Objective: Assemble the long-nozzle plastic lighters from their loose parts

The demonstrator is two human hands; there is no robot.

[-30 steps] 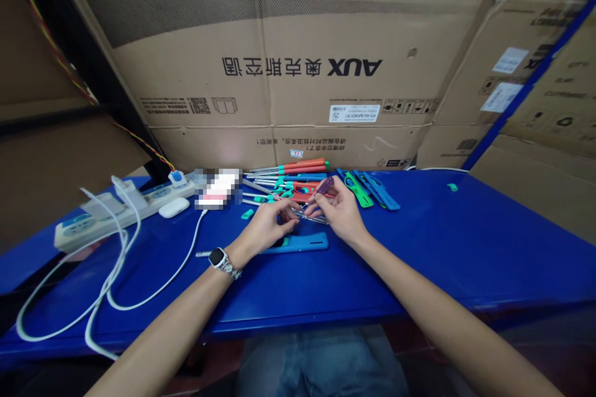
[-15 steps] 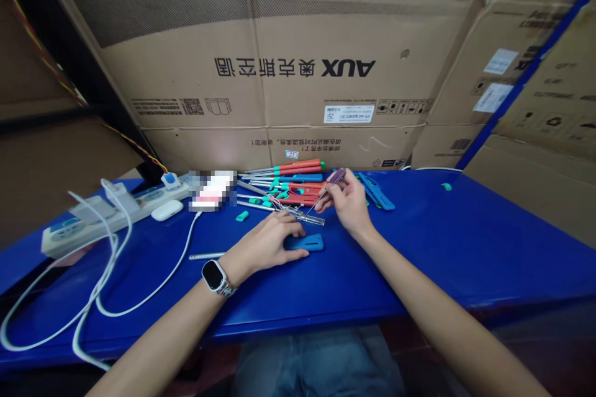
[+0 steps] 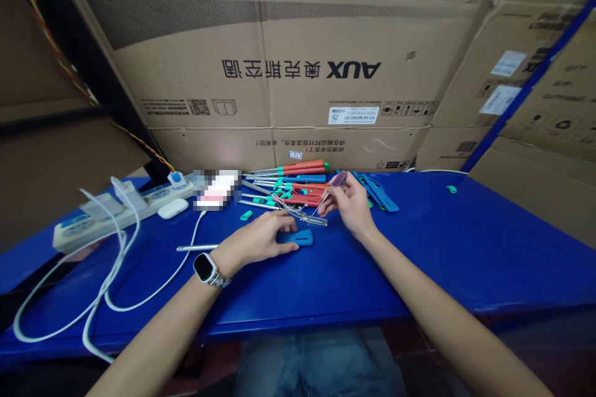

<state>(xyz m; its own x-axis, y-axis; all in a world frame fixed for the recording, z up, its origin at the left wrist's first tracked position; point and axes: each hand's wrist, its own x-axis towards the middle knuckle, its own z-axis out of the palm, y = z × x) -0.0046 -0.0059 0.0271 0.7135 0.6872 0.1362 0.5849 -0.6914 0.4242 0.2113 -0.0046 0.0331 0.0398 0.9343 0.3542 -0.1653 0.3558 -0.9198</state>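
My left hand lies over the blue handle of a long-necked lighter, thumb on the near side and fingers across the far side. Its metal tube sticks out to the left beneath my wrist. My right hand is closed round the purple handle of a small screwdriver, the thin shaft slanting down to the left. The shaft's tip is at a clear lighter insert with thin wires, just beyond my left fingers. Whether they touch is too small to tell.
Behind lie several red lighters and blue lighter parts. Small green pieces are on the blue table. A power strip, white cables, a white case and a blurred phone are at left; a cardboard wall stands behind.
My left hand has slid a little to the left with the blue lighter. The screwdriver tip now sits lower, at the clear insert. The whole view has shifted slightly.
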